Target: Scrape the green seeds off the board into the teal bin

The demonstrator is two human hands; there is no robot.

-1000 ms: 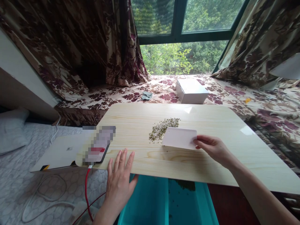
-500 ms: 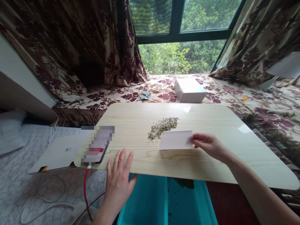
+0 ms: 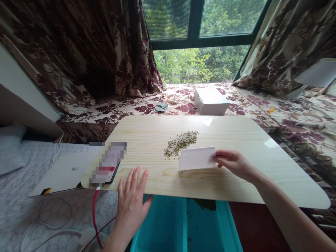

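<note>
My right hand [image 3: 231, 161] pinches the right end of a stiff white card [image 3: 196, 158], tilted over the pale wooden tabletop [image 3: 246, 140]. Just beyond the card lies a loose patch of small green beans mixed with white grains [image 3: 181, 142]. A stray bean or two shows by the card's lower edge. My left hand [image 3: 133, 197] rests on the table's near edge, fingers spread and holding nothing. Under that edge is a turquoise two-compartment bin [image 3: 164, 224]; its right compartment has a dark green heap of beans [image 3: 206, 204], partly hidden by the tabletop.
A phone [image 3: 111, 162] with a red cable [image 3: 95, 217] lies at the table's left end. Beside it, a flat white box or laptop [image 3: 63, 173] is on the quilted bed [image 3: 15, 199]. A white box [image 3: 211, 101] and a grey cloth [image 3: 162, 107] sit on the windowsill.
The card's lower edge has come slightly nearer to me, and a bean or two now shows beside it. My left hand stays on the table edge. The view has shifted slightly.
</note>
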